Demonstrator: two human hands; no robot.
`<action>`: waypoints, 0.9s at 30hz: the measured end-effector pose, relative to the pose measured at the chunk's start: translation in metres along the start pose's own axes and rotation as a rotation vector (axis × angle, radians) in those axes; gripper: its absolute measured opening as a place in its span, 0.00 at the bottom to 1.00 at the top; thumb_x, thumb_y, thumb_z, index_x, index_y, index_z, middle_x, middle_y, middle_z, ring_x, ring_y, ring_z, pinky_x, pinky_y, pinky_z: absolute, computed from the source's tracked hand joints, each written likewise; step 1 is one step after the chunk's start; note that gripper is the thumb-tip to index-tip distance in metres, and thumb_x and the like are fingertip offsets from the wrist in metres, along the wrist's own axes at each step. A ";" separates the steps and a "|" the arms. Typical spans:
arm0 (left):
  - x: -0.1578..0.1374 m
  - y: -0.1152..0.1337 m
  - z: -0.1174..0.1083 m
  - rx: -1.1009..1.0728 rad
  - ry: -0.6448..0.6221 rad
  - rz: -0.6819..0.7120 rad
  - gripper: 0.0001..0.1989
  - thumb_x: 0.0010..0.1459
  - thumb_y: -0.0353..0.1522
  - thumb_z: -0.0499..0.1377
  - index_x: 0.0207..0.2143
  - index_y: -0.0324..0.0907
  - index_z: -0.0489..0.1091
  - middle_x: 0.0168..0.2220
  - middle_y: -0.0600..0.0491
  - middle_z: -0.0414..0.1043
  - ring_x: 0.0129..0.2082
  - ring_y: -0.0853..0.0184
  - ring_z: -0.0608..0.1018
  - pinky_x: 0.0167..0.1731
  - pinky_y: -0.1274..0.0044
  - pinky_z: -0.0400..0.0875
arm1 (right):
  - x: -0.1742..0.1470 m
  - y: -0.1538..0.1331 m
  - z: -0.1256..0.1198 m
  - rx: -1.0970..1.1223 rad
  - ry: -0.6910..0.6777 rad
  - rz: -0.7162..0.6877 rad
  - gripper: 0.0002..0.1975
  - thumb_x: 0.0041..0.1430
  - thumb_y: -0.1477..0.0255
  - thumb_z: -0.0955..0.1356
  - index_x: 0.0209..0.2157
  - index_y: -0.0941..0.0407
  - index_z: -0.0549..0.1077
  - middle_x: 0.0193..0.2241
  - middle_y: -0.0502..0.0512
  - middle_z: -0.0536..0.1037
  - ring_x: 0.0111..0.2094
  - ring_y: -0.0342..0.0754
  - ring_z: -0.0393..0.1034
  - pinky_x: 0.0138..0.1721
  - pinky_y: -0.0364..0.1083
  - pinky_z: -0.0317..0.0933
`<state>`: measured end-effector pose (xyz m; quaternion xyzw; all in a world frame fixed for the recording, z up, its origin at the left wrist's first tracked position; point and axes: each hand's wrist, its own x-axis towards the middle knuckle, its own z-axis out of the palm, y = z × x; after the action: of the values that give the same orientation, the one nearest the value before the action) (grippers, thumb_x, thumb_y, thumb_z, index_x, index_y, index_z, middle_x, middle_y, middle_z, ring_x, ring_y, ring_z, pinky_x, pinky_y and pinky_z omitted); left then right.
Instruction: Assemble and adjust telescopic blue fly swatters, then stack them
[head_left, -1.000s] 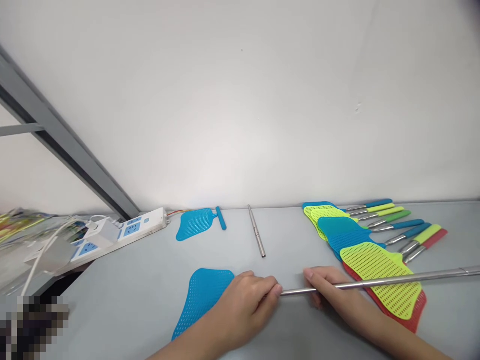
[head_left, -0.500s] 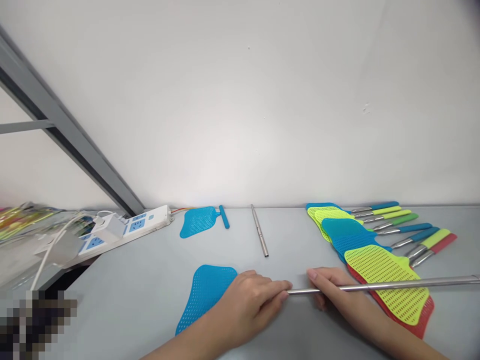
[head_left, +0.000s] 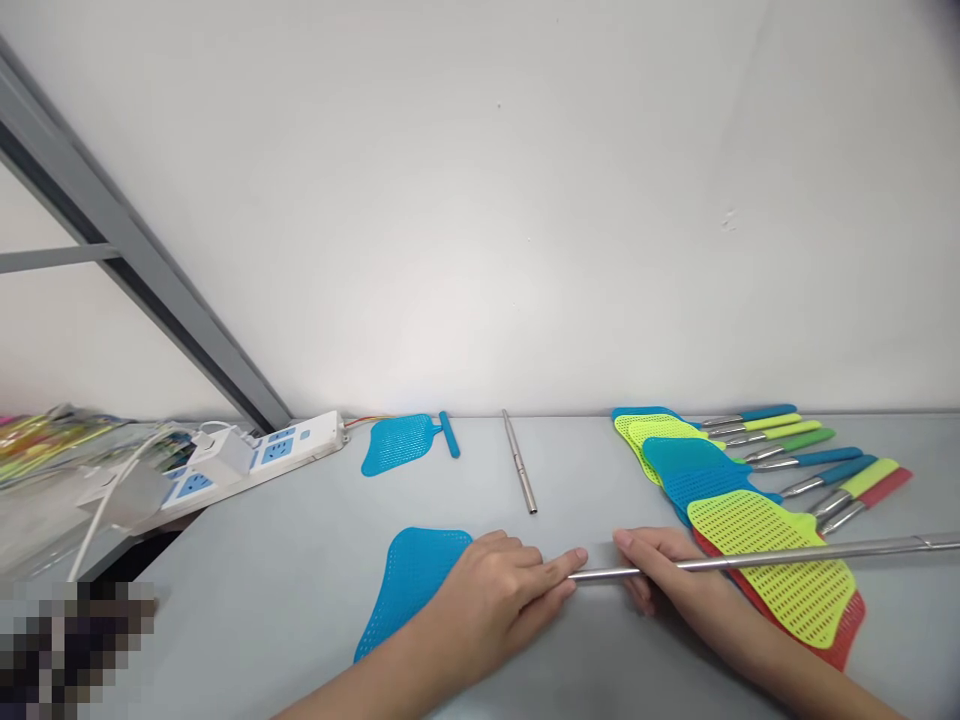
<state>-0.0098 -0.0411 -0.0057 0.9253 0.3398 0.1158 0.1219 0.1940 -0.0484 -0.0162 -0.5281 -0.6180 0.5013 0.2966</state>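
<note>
A long, extended telescopic metal rod [head_left: 810,556] runs from between my hands out past the right edge of view. My left hand [head_left: 504,588] pinches its thin left end between thumb and index finger. Further along, my right hand [head_left: 669,572] has its thumb and fingers closed around the rod. Under my left wrist lies a blue fly swatter head [head_left: 412,580], partly covered by the hand and forearm. The rod passes above a yellow-green swatter head [head_left: 772,560], which overlaps a red swatter head [head_left: 851,630] below it.
Several assembled fly swatters with coloured handles [head_left: 847,490] overlap on the right. At the back lie a blue swatter head [head_left: 397,443], a blue handle [head_left: 448,435] and a collapsed metal rod [head_left: 520,460]. A power strip [head_left: 300,445] with plugs and cables is at left, near plastic-wrapped items [head_left: 52,440].
The rod's right end has risen slightly in view. My left index fingertip has lifted a little at the rod's tip; my right hand keeps nearly the same place.
</note>
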 end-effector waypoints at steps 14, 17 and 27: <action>0.007 -0.012 -0.030 0.030 -0.031 -0.131 0.16 0.60 0.34 0.41 0.22 0.41 0.58 0.22 0.56 0.63 0.26 0.70 0.63 0.28 0.79 0.56 | 0.005 0.009 0.000 0.459 0.017 0.003 0.25 0.55 0.59 0.57 0.10 0.57 0.54 0.10 0.46 0.55 0.15 0.39 0.54 0.21 0.41 0.51; 0.006 -0.008 -0.030 -0.032 -0.044 -0.164 0.17 0.60 0.35 0.40 0.20 0.40 0.55 0.20 0.57 0.60 0.26 0.70 0.62 0.26 0.79 0.55 | 0.003 0.012 0.003 0.571 -0.045 0.016 0.25 0.56 0.60 0.56 0.10 0.57 0.53 0.09 0.46 0.55 0.14 0.39 0.54 0.21 0.41 0.51; 0.003 0.010 -0.031 -0.079 -0.099 -0.230 0.18 0.61 0.35 0.39 0.20 0.40 0.55 0.18 0.56 0.60 0.26 0.70 0.62 0.25 0.79 0.53 | -0.003 0.003 0.011 0.535 -0.206 -0.007 0.24 0.57 0.60 0.54 0.12 0.57 0.55 0.10 0.46 0.56 0.14 0.40 0.55 0.21 0.41 0.52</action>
<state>-0.0111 -0.0422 0.0264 0.8793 0.4325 0.0682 0.1873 0.1862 -0.0546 -0.0219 -0.3752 -0.4925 0.6964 0.3630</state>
